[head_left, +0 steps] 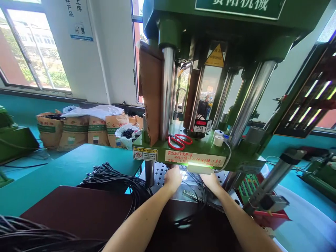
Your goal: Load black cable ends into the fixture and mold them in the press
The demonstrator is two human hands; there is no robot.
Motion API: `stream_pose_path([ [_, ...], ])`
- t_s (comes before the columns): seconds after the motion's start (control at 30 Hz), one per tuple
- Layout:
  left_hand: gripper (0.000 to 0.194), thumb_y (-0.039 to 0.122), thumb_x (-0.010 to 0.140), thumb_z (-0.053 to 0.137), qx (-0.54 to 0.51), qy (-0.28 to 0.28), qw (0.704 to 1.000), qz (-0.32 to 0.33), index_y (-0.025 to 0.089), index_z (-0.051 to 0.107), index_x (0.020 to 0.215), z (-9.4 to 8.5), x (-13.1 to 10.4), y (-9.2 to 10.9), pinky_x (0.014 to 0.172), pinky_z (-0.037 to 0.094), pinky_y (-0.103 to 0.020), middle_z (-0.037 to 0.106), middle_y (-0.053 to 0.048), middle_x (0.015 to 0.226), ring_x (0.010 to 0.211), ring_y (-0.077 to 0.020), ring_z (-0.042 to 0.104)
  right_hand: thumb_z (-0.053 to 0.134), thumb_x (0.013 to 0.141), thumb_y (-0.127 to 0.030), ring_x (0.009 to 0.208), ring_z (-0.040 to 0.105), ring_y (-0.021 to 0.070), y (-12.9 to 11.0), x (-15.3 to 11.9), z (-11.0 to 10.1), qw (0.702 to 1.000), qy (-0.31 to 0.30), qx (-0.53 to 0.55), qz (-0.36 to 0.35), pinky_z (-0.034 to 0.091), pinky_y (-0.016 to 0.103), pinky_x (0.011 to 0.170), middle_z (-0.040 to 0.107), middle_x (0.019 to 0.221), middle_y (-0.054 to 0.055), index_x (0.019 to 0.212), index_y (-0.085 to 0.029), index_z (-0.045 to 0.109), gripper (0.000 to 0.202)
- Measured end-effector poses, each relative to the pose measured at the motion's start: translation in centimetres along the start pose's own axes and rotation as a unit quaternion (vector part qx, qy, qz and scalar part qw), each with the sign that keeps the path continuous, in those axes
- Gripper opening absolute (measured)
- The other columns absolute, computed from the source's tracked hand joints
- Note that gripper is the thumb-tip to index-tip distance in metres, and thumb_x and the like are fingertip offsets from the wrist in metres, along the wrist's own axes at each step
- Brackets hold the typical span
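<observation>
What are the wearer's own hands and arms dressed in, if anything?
The left hand and right hand show no gloves. The left forearm and right forearm show no sleeve, watch or bracelet down to the picture's edge. The fingers are mostly hidden, so rings cannot be ruled out.

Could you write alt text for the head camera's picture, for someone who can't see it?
Two bare hands, left and right, reach in under the front plate of a green press, near black cables. Red-handled scissors lie on the press, and more cables are bundled at left.
</observation>
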State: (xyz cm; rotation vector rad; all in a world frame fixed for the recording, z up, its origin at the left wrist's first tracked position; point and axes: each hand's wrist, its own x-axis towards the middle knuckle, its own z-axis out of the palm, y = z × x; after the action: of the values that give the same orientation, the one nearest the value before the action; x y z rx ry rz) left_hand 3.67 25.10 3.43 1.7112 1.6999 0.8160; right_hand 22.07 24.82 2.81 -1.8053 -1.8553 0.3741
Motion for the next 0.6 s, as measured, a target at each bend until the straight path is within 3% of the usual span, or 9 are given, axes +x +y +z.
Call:
stream_pose_path([
  [0.13, 0.028, 0.008, 0.07, 0.046, 0.065, -0.008, 0.997, 0.029, 0.011, 0.055, 0.096, 0.2, 0.0, 0.2, 0.086, 0.035, -0.048, 0.061, -0.022, 0.09, 0.098, -0.036, 0.055, 0.039, 0.087, -0.024, 0.081, 0.062, 0.0203, -0.1, 0.7, 0.5, 0.999, 0.031, -0.038, -0.018, 0.045, 0.038, 0.08, 0.068, 0.084, 0.007, 0.107, -0.019, 0.06, 0.03],
  [0.3, 0.028, 0.01, 0.076, 0.039, 0.108, -0.005, 0.993, 0.046, 0.009, 0.056, 0.097, 0.3, 0.4, 0.3, 0.082, 0.036, -0.047, 0.062, -0.023, 0.087, 0.092, -0.0343, 0.058, 0.036, 0.083, -0.016, 0.089, 0.061, 0.0223, -0.1, 0.8, 1.0, 0.995, 0.046, -0.082, -0.037, 0.043, 0.038, 0.082, 0.068, 0.09, 0.01, 0.11, -0.018, 0.06, 0.035],
  [0.47, 0.024, 0.022, 0.079, 0.041, 0.136, 0.014, 0.988, 0.064, 0.015, 0.063, 0.088, 0.1, -0.1, 1.6, 0.081, 0.038, -0.04, 0.064, -0.016, 0.085, 0.091, -0.0288, 0.058, 0.035, 0.086, -0.017, 0.095, 0.059, 0.0223, -1.0, 0.3, -0.2, 0.989, 0.045, -0.132, -0.044, 0.042, 0.039, 0.084, 0.066, 0.097, 0.011, 0.104, -0.017, 0.062, 0.032],
  [0.6, 0.032, 0.032, 0.08, 0.04, 0.16, 0.058, 0.981, 0.09, 0.013, 0.062, 0.094, 1.0, -1.1, 2.6, 0.085, 0.037, -0.038, 0.063, -0.016, 0.096, 0.1, -0.0277, 0.053, 0.045, 0.085, -0.02, 0.094, 0.058, 0.0201, -2.4, -0.6, -0.6, 0.982, 0.024, -0.18, -0.058, 0.042, 0.039, 0.085, 0.064, 0.101, 0.009, 0.099, -0.014, 0.061, 0.022],
])
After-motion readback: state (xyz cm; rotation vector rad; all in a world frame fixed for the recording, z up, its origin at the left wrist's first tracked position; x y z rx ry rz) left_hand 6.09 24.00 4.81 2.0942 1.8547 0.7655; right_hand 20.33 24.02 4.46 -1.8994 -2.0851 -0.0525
